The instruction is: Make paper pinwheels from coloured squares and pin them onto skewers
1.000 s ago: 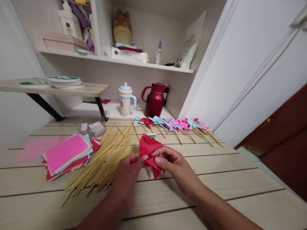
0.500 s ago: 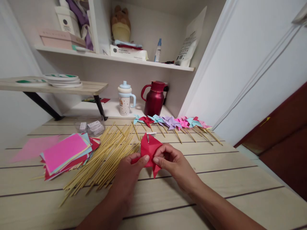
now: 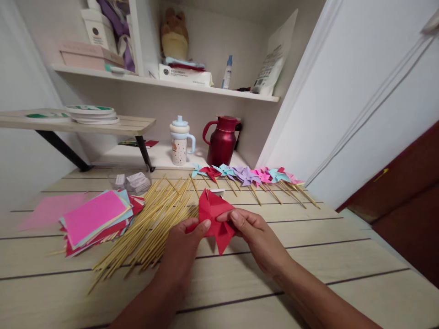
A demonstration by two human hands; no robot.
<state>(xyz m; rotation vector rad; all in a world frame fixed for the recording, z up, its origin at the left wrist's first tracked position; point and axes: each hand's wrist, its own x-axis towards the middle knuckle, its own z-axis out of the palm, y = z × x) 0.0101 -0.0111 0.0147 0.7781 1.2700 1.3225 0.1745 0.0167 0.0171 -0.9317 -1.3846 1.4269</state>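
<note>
Red paper pinwheel head (image 3: 213, 218), partly folded, held just above the wooden tabletop (image 3: 308, 256) between both hands. Left hand (image 3: 183, 244): thumb pressed on the paper's left edge, fingers curled beneath, pinching it. Right hand (image 3: 255, 235): thumb and forefinger closed on the right-hand flap; one pointed flap hangs down between the hands.

Just left of the hands, touching distance: loose heap of bamboo sticks (image 3: 154, 219). Further left, a stack of coloured paper squares (image 3: 96, 217), pink on top. Behind the paper, a row of finished pinwheels (image 3: 247, 176) on sticks lies along the table's far edge. Beyond them, a dark red thermos jug (image 3: 222, 141) and a lidded cup (image 3: 180, 141).
</note>
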